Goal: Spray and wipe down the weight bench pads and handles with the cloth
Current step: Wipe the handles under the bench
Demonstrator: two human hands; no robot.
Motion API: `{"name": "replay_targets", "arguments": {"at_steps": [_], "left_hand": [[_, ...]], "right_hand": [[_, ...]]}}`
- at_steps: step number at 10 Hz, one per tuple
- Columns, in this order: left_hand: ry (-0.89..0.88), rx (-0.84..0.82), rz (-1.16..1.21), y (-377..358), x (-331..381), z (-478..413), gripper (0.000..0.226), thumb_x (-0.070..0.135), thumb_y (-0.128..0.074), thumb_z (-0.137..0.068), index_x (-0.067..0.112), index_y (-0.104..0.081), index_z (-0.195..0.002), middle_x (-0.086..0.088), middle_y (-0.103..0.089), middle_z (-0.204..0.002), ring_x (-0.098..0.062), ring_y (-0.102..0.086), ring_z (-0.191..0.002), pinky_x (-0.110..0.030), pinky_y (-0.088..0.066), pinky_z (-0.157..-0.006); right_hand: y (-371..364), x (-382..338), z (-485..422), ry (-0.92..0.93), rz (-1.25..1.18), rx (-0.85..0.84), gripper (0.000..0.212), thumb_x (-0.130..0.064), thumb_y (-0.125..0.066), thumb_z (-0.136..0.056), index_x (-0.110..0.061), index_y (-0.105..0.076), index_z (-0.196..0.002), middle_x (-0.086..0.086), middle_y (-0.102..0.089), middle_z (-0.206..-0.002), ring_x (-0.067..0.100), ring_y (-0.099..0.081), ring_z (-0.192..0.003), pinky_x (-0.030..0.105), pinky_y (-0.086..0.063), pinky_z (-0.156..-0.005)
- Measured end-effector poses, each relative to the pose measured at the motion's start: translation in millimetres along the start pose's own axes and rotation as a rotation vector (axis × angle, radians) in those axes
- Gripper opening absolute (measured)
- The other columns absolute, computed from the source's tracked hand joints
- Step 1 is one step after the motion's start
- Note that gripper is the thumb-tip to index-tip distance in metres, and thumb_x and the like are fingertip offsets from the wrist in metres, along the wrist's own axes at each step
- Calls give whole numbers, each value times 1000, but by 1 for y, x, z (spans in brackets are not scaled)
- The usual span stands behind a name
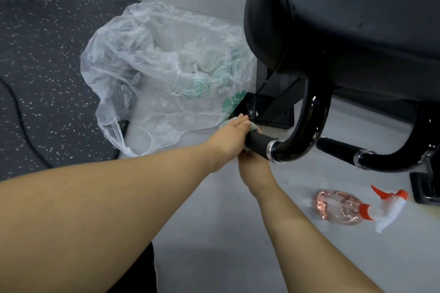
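cloth, pale teal, on black handle

The floor is smooth and grey, and on the left it meets a dark rubber mat flecked with white. A crumpled clear plastic bag with green print lies across the seam, mostly on the grey part. A thin black cable curves over the mat. The bench's black foot plate stands on the grey floor just beside the bag. Farther right a spray bottle of pink liquid lies on its side, near a black block.
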State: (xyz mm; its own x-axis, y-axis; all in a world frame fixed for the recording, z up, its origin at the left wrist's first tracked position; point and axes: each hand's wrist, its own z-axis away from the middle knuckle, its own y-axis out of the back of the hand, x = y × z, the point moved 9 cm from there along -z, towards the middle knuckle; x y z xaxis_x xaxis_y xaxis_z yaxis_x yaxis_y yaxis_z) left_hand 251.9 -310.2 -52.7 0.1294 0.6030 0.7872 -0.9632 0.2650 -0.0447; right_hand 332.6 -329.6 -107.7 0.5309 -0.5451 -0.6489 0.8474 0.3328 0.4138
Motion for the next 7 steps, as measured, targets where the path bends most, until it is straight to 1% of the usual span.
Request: {"name": "replay_targets", "arguments": {"at_steps": [1,2,3,4,5,6,7], "left_hand": [[-51,35,-2,-4,7,11,29,22,-33,-102,24,-56,-119,8,-49,-132,-12,-38,-125,-14,-27,-92],[-52,58,-11,0,7,11,37,23,-33,-102,19,-47,-136,4,-45,-140,-7,-39,-123,-15,-24,-93],[-56,26,-17,0,10,13,38,28,-35,-102,24,-45,-138,10,-48,-136,0,-38,-114,-14,-25,-92],[-43,7,-14,1,5,4,38,31,-35,-101,29,-45,-138,16,-44,-137,1,-37,-120,-14,-24,-96],[-19,-15,-61,-2,-5,-17,42,36,-30,-102,31,-34,-144,15,-14,-156,-9,-11,-144,-27,-10,-116],[3,0,-40,-2,-13,-32,45,38,-27,-102,30,-28,-146,10,2,-158,-14,2,-146,-39,-5,-119],[101,80,124,1,-29,-47,50,40,-32,-100,26,-26,-148,4,-12,-157,-19,-15,-144,-38,-16,-117]], "right_hand": [[4,-14,13,158,-358,70,8,-11,-45,-97,-15,-51,-100,-10,-53,-83,9,-51,-90,6,-41,-62],[10,-24,20,332,-510,97,25,-4,-50,-90,-4,-52,-115,2,-62,-104,6,-59,-97,12,-47,-76],[9,-36,31,481,-558,63,46,-1,-55,-88,-7,-44,-131,10,-56,-127,14,-54,-118,25,-47,-93],[4,-31,22,448,-533,84,55,-9,-59,-84,-10,-38,-136,9,-52,-133,16,-50,-124,35,-43,-102],[-7,-19,7,243,-398,53,62,-36,-56,-80,-14,-41,-136,5,-49,-138,16,-46,-127,37,-38,-108],[-9,-7,-4,85,-223,2,50,-31,-51,-91,-9,-44,-134,9,-50,-135,24,-47,-124,25,-39,-99],[-2,-5,-11,84,-172,-8,31,-15,-43,-99,-15,-47,-130,0,-56,-120,11,-54,-108,2,-36,-70]]}}
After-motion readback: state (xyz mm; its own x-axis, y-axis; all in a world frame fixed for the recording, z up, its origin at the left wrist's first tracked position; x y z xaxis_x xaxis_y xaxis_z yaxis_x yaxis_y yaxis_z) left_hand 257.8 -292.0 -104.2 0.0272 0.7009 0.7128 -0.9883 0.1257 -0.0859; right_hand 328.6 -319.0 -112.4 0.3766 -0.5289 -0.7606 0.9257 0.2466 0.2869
